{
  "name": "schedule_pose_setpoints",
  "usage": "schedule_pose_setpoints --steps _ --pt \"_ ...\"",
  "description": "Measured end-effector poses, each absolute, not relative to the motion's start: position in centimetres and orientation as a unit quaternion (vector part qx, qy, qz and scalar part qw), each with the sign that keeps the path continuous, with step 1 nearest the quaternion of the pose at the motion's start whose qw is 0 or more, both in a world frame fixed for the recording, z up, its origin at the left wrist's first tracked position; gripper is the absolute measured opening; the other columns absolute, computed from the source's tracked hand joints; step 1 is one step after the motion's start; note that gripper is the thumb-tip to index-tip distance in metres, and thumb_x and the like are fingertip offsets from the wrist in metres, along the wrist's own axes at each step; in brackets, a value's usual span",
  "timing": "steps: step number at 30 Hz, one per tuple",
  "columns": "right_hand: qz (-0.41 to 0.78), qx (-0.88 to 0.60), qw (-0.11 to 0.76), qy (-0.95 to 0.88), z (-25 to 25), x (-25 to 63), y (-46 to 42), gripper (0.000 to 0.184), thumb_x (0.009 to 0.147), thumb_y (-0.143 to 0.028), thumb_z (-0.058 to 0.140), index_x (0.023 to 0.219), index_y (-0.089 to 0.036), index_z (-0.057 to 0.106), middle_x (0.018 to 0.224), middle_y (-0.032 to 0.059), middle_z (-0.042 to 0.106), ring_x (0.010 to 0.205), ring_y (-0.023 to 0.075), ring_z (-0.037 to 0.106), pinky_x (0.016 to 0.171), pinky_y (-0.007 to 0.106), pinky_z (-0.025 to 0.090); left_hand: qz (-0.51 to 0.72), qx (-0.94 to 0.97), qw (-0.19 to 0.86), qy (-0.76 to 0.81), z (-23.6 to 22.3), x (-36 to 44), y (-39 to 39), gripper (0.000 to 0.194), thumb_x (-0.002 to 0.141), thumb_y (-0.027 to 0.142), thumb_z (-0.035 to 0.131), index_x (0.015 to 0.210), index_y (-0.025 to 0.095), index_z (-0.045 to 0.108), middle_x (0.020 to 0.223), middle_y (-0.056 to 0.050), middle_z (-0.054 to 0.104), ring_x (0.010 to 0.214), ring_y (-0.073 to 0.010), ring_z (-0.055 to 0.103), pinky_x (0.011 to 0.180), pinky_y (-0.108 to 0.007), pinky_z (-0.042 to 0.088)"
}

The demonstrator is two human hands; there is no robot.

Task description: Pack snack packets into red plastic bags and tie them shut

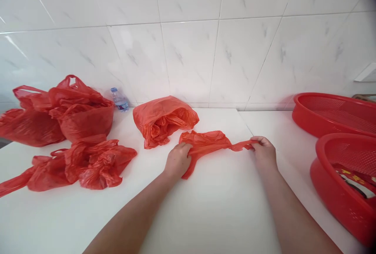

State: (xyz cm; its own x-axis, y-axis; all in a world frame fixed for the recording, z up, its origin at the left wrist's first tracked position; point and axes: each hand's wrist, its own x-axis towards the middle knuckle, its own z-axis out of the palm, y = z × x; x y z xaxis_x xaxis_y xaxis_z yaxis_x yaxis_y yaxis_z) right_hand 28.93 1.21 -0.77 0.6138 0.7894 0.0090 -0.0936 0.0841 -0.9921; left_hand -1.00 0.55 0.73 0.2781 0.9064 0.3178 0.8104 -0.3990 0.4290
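Nearest, at the right side of the table (217, 211), a red basket (323, 179) holds a patterned item (357, 179), too cut off to identify. At the left side lie crumpled bags (96, 164), well apart from the hands.

Between them, about midway to the back edge, a flat red bag (208, 142) lies sideways. The left hand (178, 160) has its grip closed on the wide end; the right hand (265, 153) pinches the narrow, twisted end. The step in hand looks like pulling the bag straight and flattening it. The next move probably calls for light tension at both ends and smoothing the creased middle before any fold.

Farther off, a puffed bag (166, 115) sits near the back edge, full bags (85, 122) crowd the far left corner beside a bottle (120, 101), and another basket (305, 118) stands at the far right.
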Motion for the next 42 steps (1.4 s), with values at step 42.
schedule_pose_setpoints --steps 42 --pt "-0.004 -0.62 0.324 -0.714 0.6 17.8 -2.9 0.032 0.09 -0.037 0.041 0.069 -0.02 0.059 0.061 0.0019 0.059 0.054 0.0137 0.051 0.052 0.026 0.031 0.511 0.553 0.551 0.36 1.7 1.3 -0.9 0.025 0.079 0.04 0.061 0.073 0.017 0.052 0.071 0.002 0.052 0.066 -0.0099 0.047 0.067 -0.024 0.041"
